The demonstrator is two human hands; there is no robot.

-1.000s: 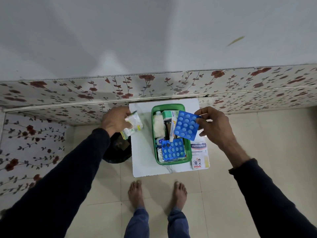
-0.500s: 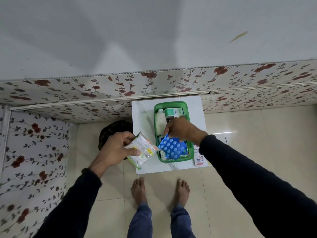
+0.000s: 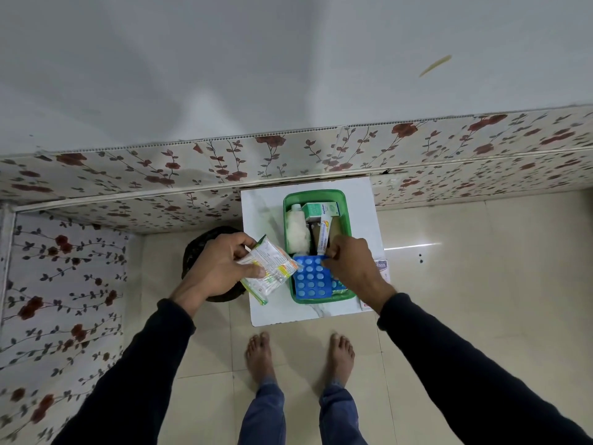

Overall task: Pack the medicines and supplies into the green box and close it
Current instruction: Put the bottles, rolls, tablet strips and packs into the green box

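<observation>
The green box (image 3: 316, 195) stands open on a small white table (image 3: 263, 207). Inside it lie a cotton roll (image 3: 296, 232), a green-white carton (image 3: 321, 209), a tube (image 3: 323, 234) and a blue blister pack (image 3: 311, 279) at the near end. My right hand (image 3: 349, 264) rests over the box's near right side, fingers pinched at the blister pack's top edge. My left hand (image 3: 218, 264) holds several sachets (image 3: 269, 264) just left of the box, above the table's near left edge.
A plaster box (image 3: 381, 268), partly hidden by my right wrist, lies on the table right of the green box. A dark round bin (image 3: 199, 248) sits on the floor left of the table. Flowered wall panels run behind. My bare feet stand before the table.
My right hand brought the blue blister pack down into the box's near end. My left hand carried the sachets from the far left toward the box's near left side.
</observation>
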